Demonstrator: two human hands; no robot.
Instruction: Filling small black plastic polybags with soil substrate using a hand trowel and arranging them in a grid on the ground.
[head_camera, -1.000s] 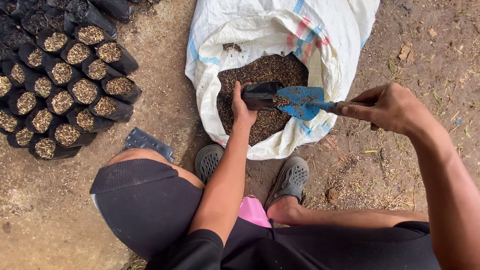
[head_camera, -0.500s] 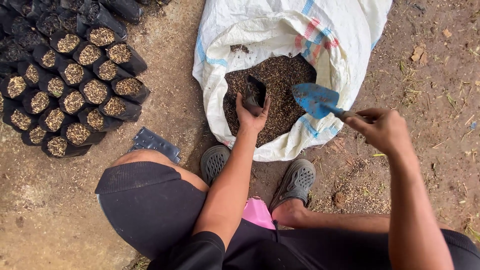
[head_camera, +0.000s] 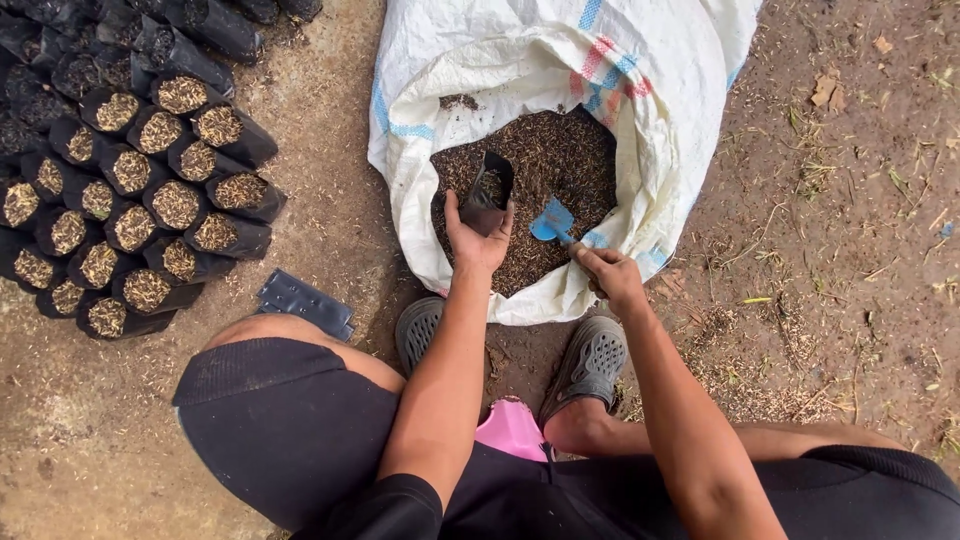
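My left hand (head_camera: 478, 238) holds an open black plastic nursery bag (head_camera: 489, 190) upright over the brown planting mix (head_camera: 560, 160) inside a white woven sack (head_camera: 560, 60). My right hand (head_camera: 610, 275) grips the handle of a small blue trowel (head_camera: 553, 221), whose blade points down into the mix just right of the bag. The bag's mouth faces up and shows some mix inside.
Rows of filled black nursery bags (head_camera: 130, 190) lie packed together at the left on bare dirt. A flat stack of empty black bags (head_camera: 303, 302) lies by my left knee. My grey clogs (head_camera: 590, 362) stand at the sack's near edge. Dry litter covers the ground at right.
The trowel has swung from lying across the bag's mouth down and into the mix beside it. My right hand has drawn in closer to the sack. The left hand still holds the bag.
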